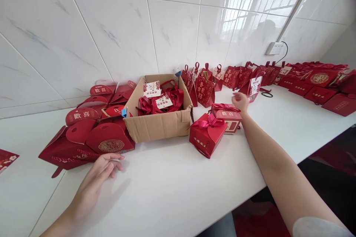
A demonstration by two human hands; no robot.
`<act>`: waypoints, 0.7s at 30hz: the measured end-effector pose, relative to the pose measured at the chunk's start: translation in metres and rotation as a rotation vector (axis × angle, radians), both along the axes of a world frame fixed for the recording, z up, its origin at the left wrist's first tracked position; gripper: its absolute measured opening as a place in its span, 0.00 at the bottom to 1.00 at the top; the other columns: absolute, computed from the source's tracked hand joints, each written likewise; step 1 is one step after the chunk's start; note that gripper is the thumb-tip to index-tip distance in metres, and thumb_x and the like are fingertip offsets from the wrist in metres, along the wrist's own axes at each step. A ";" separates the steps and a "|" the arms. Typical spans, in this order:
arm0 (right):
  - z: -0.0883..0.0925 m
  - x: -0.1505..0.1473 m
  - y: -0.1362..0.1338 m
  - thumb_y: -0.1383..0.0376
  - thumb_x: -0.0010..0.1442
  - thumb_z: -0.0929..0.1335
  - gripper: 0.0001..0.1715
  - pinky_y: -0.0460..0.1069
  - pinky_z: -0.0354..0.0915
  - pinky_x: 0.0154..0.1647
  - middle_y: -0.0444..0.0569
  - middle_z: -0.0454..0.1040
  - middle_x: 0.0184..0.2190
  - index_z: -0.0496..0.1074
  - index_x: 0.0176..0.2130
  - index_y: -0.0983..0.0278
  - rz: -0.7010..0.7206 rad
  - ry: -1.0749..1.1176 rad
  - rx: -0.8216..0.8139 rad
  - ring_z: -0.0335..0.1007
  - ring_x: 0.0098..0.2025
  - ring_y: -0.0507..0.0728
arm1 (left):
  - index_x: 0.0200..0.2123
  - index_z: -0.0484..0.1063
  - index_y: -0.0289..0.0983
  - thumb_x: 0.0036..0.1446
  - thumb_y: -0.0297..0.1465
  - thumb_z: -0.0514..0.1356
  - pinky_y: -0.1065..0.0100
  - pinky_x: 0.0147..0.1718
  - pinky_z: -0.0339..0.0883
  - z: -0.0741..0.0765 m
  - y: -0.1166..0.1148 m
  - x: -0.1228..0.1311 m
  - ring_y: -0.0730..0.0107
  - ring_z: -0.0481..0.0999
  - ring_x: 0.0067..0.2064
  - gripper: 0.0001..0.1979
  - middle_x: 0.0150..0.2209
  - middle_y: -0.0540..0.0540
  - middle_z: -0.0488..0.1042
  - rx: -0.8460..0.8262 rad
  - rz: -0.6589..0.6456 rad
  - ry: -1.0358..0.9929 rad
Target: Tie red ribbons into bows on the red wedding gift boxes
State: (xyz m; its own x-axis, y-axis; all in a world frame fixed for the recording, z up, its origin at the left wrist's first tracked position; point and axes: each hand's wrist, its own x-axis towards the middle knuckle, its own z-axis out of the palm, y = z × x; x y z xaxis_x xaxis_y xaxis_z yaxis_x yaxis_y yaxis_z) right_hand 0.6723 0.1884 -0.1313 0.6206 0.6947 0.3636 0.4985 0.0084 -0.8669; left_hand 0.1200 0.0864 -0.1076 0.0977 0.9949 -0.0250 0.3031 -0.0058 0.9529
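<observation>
My left hand [101, 174] hovers just over the white table near the front of several red gift boxes [109, 137]; its fingers are loosely stretched and hold nothing. Farther off, my right hand [240, 102] has its fingers curled beside a small red gift bag with a white tag [253, 88]. Whether it grips anything there is hidden. In front of that hand stand two closed boxes with pink ribbon bows, a red one [208, 135] and a paler-fronted one [229, 120]. Between my hands, an open cardboard box [155, 129] holds red ribbons [176, 96] and white printed cards [163, 101].
Along the tiled wall stand several small red bags with loop handles [205, 90]. More red boxes [321, 94] are piled at the far right, near a power socket [275, 48] and a black band [267, 94]. A red printed sheet [7, 159] lies at the left edge.
</observation>
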 end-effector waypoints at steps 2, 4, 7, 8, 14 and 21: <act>-0.003 0.013 -0.009 0.56 0.53 0.65 0.23 0.66 0.43 0.63 0.57 0.47 0.64 0.70 0.46 0.64 -0.191 -0.061 0.001 0.37 0.66 0.69 | 0.42 0.66 0.43 0.58 0.49 0.53 0.63 0.37 0.61 -0.001 0.001 -0.001 0.59 0.68 0.40 0.18 0.43 0.46 0.70 -0.019 0.001 -0.024; -0.007 0.024 -0.014 0.58 0.51 0.66 0.23 0.67 0.35 0.64 0.53 0.36 0.67 0.71 0.46 0.63 -0.273 -0.095 -0.045 0.24 0.68 0.70 | 0.43 0.65 0.42 0.59 0.49 0.51 0.63 0.37 0.61 -0.001 0.002 -0.002 0.60 0.68 0.41 0.18 0.44 0.45 0.70 -0.036 0.001 -0.049; -0.014 0.034 -0.010 0.62 0.50 0.68 0.25 0.68 0.36 0.63 0.56 0.37 0.68 0.70 0.49 0.64 -0.283 -0.096 -0.136 0.29 0.68 0.72 | 0.43 0.64 0.42 0.59 0.49 0.51 0.64 0.37 0.61 -0.001 0.002 -0.003 0.60 0.67 0.41 0.19 0.44 0.45 0.69 -0.049 -0.004 -0.058; -0.016 0.036 -0.006 0.64 0.52 0.67 0.25 0.68 0.39 0.63 0.58 0.39 0.67 0.69 0.50 0.65 -0.275 -0.090 -0.158 0.35 0.67 0.72 | 0.43 0.63 0.42 0.59 0.49 0.51 0.65 0.37 0.61 -0.001 0.001 -0.004 0.61 0.67 0.41 0.18 0.44 0.46 0.69 -0.053 -0.009 -0.060; -0.019 0.046 0.007 0.63 0.61 0.67 0.27 0.68 0.49 0.62 0.55 0.48 0.66 0.62 0.58 0.64 -0.265 -0.064 -0.146 0.48 0.65 0.67 | 0.43 0.63 0.42 0.59 0.49 0.51 0.64 0.38 0.61 -0.001 0.002 -0.004 0.61 0.67 0.41 0.18 0.45 0.46 0.68 -0.080 0.015 -0.075; -0.018 0.034 0.011 0.65 0.58 0.66 0.26 0.60 0.56 0.61 0.57 0.61 0.61 0.65 0.56 0.66 -0.031 0.017 -0.048 0.58 0.61 0.62 | 0.43 0.63 0.42 0.59 0.48 0.52 0.64 0.36 0.60 -0.001 0.004 -0.002 0.60 0.66 0.41 0.17 0.45 0.46 0.69 -0.061 0.002 -0.081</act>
State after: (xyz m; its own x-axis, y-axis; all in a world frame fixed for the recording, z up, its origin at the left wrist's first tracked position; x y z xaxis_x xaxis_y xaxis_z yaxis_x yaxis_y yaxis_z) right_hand 0.7063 0.1993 -0.1494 0.6482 0.6913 0.3193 0.4828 -0.0489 -0.8744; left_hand 0.1177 0.0903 -0.1088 0.0996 0.9920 -0.0774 0.2246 0.0534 0.9730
